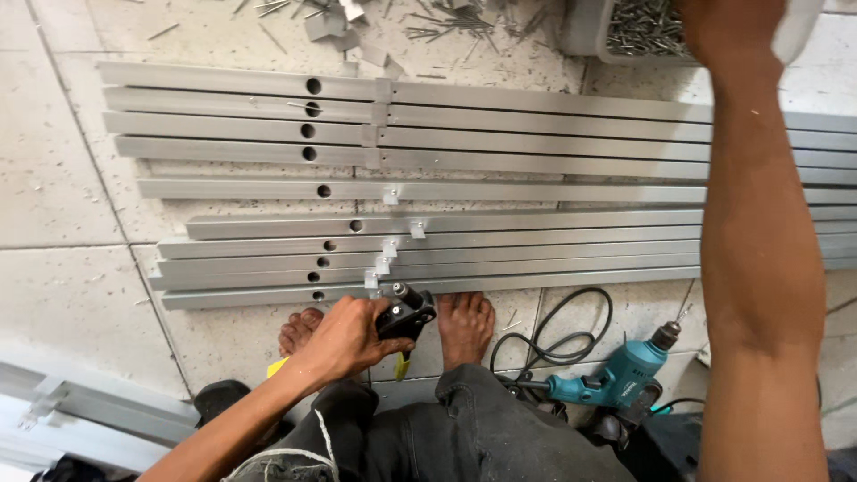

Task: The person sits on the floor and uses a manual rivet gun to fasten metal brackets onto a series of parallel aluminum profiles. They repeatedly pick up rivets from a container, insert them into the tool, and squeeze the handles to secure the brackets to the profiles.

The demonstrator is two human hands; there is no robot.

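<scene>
aluminium bars (536, 192) lie at twelve o'clock; my left hand (344, 339) grips a riveter (403, 319), my right hand (728, 27) reaches into the rivet tub (585, 31), grip hidden.

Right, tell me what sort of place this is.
Likely a makeshift metalwork spot on a tiled floor: long aluminium bars laid in rows, a teal power drill, and a tub of rivets. The left hand holds a rivet tool.
</scene>
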